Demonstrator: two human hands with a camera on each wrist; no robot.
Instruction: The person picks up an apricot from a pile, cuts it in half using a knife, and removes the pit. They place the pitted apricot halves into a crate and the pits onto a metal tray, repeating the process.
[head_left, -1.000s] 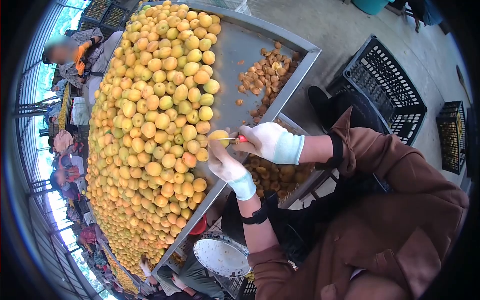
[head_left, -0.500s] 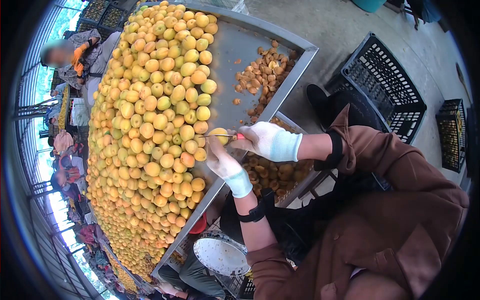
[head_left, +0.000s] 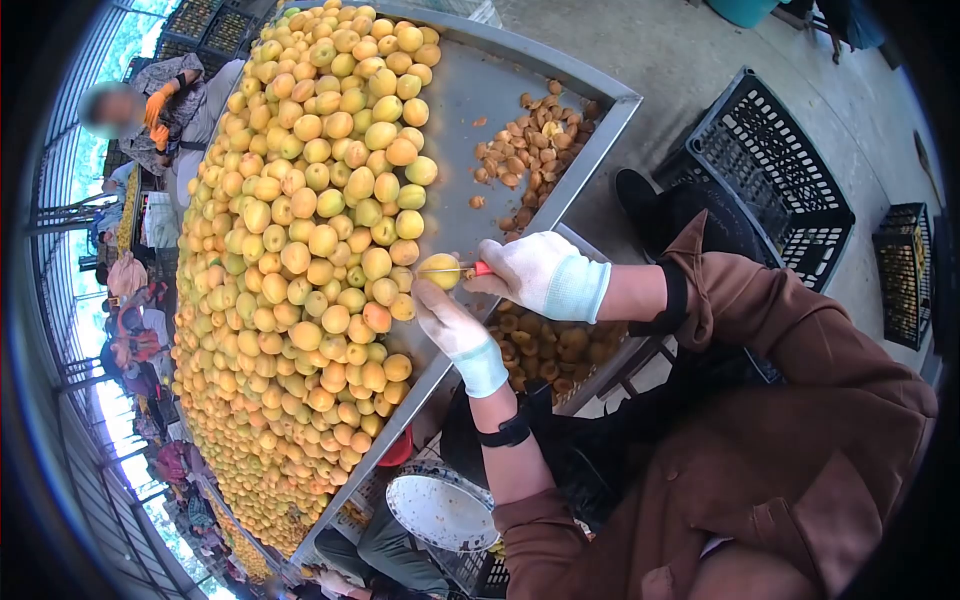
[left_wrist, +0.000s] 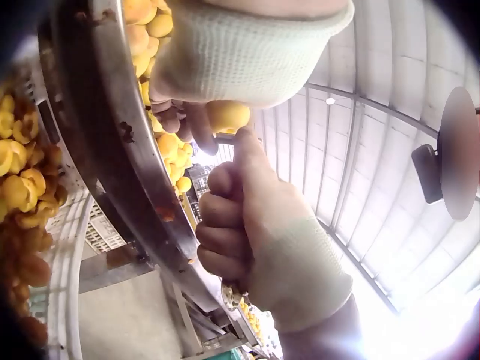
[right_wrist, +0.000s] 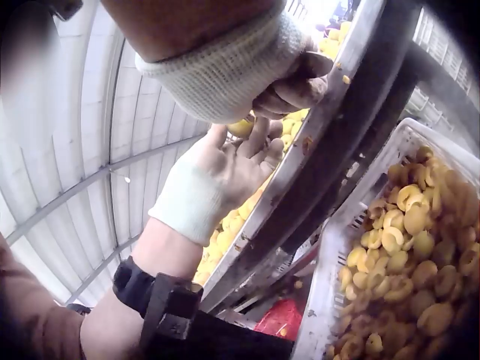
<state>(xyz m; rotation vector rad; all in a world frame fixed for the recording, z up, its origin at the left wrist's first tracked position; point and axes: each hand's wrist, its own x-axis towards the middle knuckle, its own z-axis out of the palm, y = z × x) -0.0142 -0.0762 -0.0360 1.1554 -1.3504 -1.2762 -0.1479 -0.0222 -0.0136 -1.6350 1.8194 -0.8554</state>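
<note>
A yellow apricot (head_left: 437, 279) is held in the fingers of my gloved left hand (head_left: 452, 328), beside the heaped fruit in the head view. My gloved right hand (head_left: 545, 275) grips a small knife by its red handle (head_left: 482, 268). The thin blade lies across the apricot, pointing left. From the left wrist the same apricot (left_wrist: 229, 115) shows between the two hands, the right fist curled below it. In the right wrist view the right hand's cuff covers much of the work, and only part of the apricot (right_wrist: 241, 128) shows.
A large pile of apricots (head_left: 320, 200) covers the metal table, with loose pits (head_left: 535, 145) near its corner. Under the table edge stands a white crate (right_wrist: 319, 300) of halved apricots (right_wrist: 405, 247). Black crates (head_left: 770, 170) stand on the floor at right; other people sit along the left.
The blade's tip reached past the apricot's left side before; now the blade shows over the fruit's face. The apricot has turned slightly in the left fingers, and both hands have shifted only a little.
</note>
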